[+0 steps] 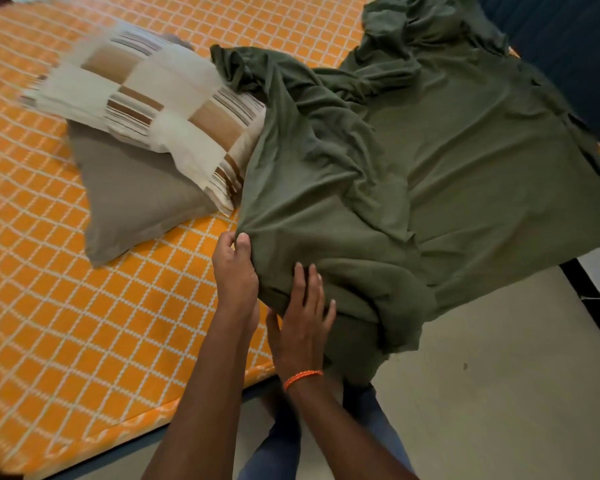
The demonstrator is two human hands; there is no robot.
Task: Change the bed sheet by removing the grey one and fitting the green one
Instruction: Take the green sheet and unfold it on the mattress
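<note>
Nearest: right hand, fingers straight, pressing flat on bunched near edge of green sheet. Left hand just beyond, pinching the hem betw thumb & fingers. Sheet: soft, light, limp; best taken at hem/corner. Spreads far right over mattress, touching pillows at left

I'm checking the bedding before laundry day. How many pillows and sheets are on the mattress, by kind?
Pillows: 2, a patchwork striped pillow lying on a plain grey-brown pillow
Sheets: 1, the green sheet, pinched by the left hand
Total: 3
</note>
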